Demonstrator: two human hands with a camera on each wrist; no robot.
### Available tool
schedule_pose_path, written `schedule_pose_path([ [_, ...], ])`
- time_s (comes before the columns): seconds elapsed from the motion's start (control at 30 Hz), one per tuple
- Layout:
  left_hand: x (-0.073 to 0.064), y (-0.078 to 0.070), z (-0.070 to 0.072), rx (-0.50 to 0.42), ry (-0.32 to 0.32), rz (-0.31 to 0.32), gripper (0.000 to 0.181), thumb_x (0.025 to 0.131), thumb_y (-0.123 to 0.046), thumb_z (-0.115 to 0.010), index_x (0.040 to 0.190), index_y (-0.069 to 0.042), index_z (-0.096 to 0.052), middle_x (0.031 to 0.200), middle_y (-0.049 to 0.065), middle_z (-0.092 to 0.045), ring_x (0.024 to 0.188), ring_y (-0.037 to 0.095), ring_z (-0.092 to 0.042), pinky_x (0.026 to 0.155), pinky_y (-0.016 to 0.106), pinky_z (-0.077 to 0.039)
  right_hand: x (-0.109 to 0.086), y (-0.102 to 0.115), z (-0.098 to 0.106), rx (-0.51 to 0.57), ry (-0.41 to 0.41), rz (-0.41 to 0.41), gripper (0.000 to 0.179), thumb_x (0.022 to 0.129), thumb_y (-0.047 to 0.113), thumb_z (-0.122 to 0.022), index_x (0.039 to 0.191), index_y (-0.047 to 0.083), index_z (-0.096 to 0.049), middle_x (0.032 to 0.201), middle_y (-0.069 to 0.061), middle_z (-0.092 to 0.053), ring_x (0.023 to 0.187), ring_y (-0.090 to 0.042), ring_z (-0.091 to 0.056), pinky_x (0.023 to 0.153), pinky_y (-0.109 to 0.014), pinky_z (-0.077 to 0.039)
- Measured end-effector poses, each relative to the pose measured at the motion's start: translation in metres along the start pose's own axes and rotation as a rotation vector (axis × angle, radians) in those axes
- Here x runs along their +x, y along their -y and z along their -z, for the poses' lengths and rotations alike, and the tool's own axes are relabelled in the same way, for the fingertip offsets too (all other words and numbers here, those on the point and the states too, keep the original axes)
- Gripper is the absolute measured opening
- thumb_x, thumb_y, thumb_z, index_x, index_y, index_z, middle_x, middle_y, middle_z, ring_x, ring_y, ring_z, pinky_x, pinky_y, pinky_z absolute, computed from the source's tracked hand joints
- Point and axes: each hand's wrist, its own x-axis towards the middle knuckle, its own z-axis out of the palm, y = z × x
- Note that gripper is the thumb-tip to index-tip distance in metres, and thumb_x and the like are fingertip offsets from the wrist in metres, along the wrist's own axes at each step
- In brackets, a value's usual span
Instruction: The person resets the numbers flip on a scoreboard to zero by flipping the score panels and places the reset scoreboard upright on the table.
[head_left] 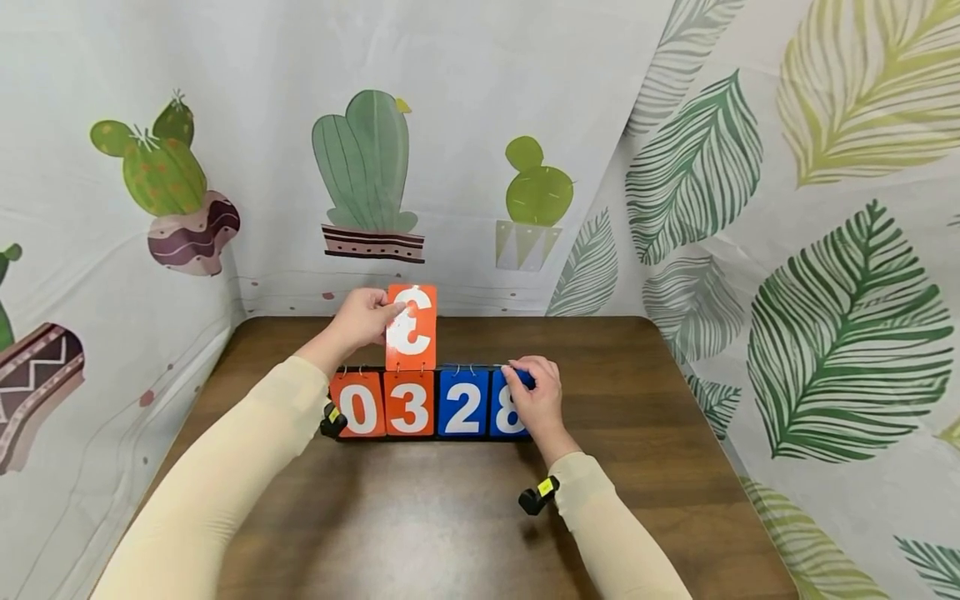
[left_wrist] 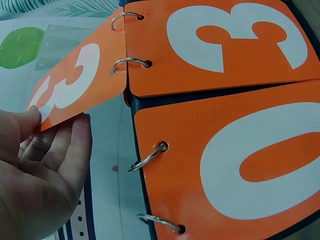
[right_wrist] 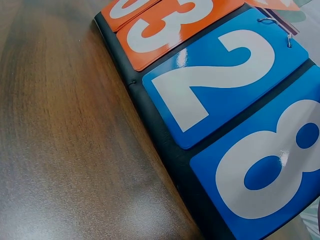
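Observation:
A tabletop flip scoreboard with a black base (right_wrist: 172, 160) stands on the table. Its front reads 0 (head_left: 347, 407) and 3 (head_left: 393, 408) on orange cards, then 2 (head_left: 447, 390) and 8 (head_left: 497, 425) on blue ones. Between thumb and fingers, my left hand (head_left: 362, 318) pinches an orange card (head_left: 430, 333) raised above the 3, its own 3 upside down. Metal rings (left_wrist: 131, 60) join that card to the top edge. My right hand (head_left: 542, 398) grips the scoreboard's top right corner, thumb in front, partly covering the 8; the right wrist view leaves it out.
The brown wooden table (head_left: 420, 517) extends in front of the scoreboard and to both sides. Behind it hangs a white cloth (head_left: 457, 75) printed with cacti, and a leaf-printed cloth (head_left: 697, 333) hangs at the right. A black wrist camera (head_left: 536, 497) sits below the right hand.

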Motion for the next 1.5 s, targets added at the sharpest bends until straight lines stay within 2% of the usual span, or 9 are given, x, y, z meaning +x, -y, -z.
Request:
schedule_pose_path([
  [0.23, -0.004, 0.003, 0.004, 0.064, 0.042, -0.086, 0.035, 0.107, -0.036, -0.054, 0.116, -0.005, -0.067, 0.099, 0.017, -0.074, 0.081, 0.023, -0.074, 0.071, 0.040, -0.064, 0.002, -0.001, 0.001, 0.001, 0.005, -0.001, 0.024, 0.095, 0.028, -0.075, 0.106, 0.006, -0.078, 0.110, -0.007, -0.072, 0.112, -0.026, -0.058, 0.094, -0.048, -0.048],
  [0.47, -0.014, 0.008, 0.007, 0.047, 0.076, -0.132, 0.041, 0.107, -0.042, -0.052, 0.113, -0.005, -0.068, 0.099, 0.016, -0.070, 0.083, 0.021, -0.073, 0.072, 0.040, -0.064, -0.001, 0.001, 0.002, -0.008, 0.018, -0.018, 0.022, 0.096, 0.030, -0.074, 0.107, 0.011, -0.078, 0.112, -0.006, -0.071, 0.113, -0.024, -0.057, 0.095, -0.047, -0.049],
  [0.77, -0.037, 0.004, 0.009, 0.039, 0.145, -0.204, 0.038, 0.101, -0.043, -0.064, 0.116, -0.008, -0.070, 0.111, 0.014, -0.073, 0.097, 0.023, -0.073, 0.081, 0.042, -0.064, 0.000, 0.002, 0.001, -0.010, 0.001, -0.008, 0.022, 0.095, 0.028, -0.074, 0.107, 0.010, -0.078, 0.112, -0.006, -0.072, 0.112, -0.024, -0.057, 0.093, -0.046, -0.048],
  [0.97, -0.056, 0.006, 0.008, 0.113, 0.178, -0.276, 0.027, 0.099, -0.040, -0.067, 0.111, -0.015, -0.074, 0.096, 0.013, -0.072, 0.080, 0.029, -0.064, 0.067, 0.032, -0.056, 0.000, 0.003, 0.002, 0.004, 0.012, -0.029, 0.024, 0.096, 0.029, -0.073, 0.108, 0.009, -0.078, 0.113, -0.006, -0.071, 0.114, -0.024, -0.056, 0.094, -0.048, -0.048],
  [1.07, -0.065, 0.008, 0.005, 0.157, 0.180, -0.315, 0.029, 0.101, -0.036, -0.066, 0.099, -0.008, -0.074, 0.077, 0.013, -0.061, 0.066, 0.030, -0.056, 0.058, 0.030, -0.047, 0.000, 0.003, 0.002, 0.006, 0.013, -0.035, 0.023, 0.096, 0.030, -0.073, 0.108, 0.011, -0.078, 0.113, -0.005, -0.071, 0.114, -0.023, -0.056, 0.095, -0.048, -0.048],
  [1.17, -0.074, 0.010, 0.002, 0.184, 0.166, -0.324, 0.032, 0.102, -0.035, -0.065, 0.097, -0.005, -0.074, 0.071, 0.010, -0.056, 0.063, 0.030, -0.054, 0.056, 0.030, -0.045, 0.000, 0.003, 0.002, 0.002, 0.010, -0.035, 0.021, 0.096, 0.030, -0.074, 0.107, 0.013, -0.079, 0.113, -0.005, -0.071, 0.114, -0.023, -0.057, 0.095, -0.047, -0.048],
  [1.23, -0.078, 0.012, -0.001, 0.189, 0.147, -0.319, 0.030, 0.102, -0.035, -0.064, 0.101, -0.007, -0.074, 0.076, 0.011, -0.063, 0.068, 0.030, -0.059, 0.060, 0.031, -0.050, -0.001, 0.002, 0.001, 0.007, 0.011, -0.036, 0.022, 0.096, 0.030, -0.074, 0.107, 0.012, -0.078, 0.113, -0.005, -0.071, 0.114, -0.023, -0.056, 0.095, -0.047, -0.048],
  [1.37, -0.082, 0.016, -0.007, 0.190, 0.092, -0.335, 0.026, 0.103, -0.033, -0.062, 0.115, -0.013, -0.073, 0.103, 0.012, -0.076, 0.088, 0.034, -0.070, 0.074, 0.036, -0.060, -0.001, 0.001, 0.001, 0.016, 0.013, -0.038, 0.023, 0.096, 0.030, -0.074, 0.107, 0.010, -0.078, 0.113, -0.006, -0.071, 0.114, -0.024, -0.056, 0.096, -0.048, -0.048],
  [1.5, -0.081, 0.018, -0.009, 0.202, 0.046, -0.391, 0.024, 0.104, -0.030, -0.061, 0.118, -0.015, -0.073, 0.106, 0.009, -0.076, 0.086, 0.029, -0.069, 0.073, 0.032, -0.058, -0.001, 0.002, 0.000, 0.014, 0.011, -0.039, 0.022, 0.096, 0.031, -0.074, 0.107, 0.013, -0.078, 0.112, -0.005, -0.071, 0.114, -0.024, -0.057, 0.095, -0.047, -0.048],
])
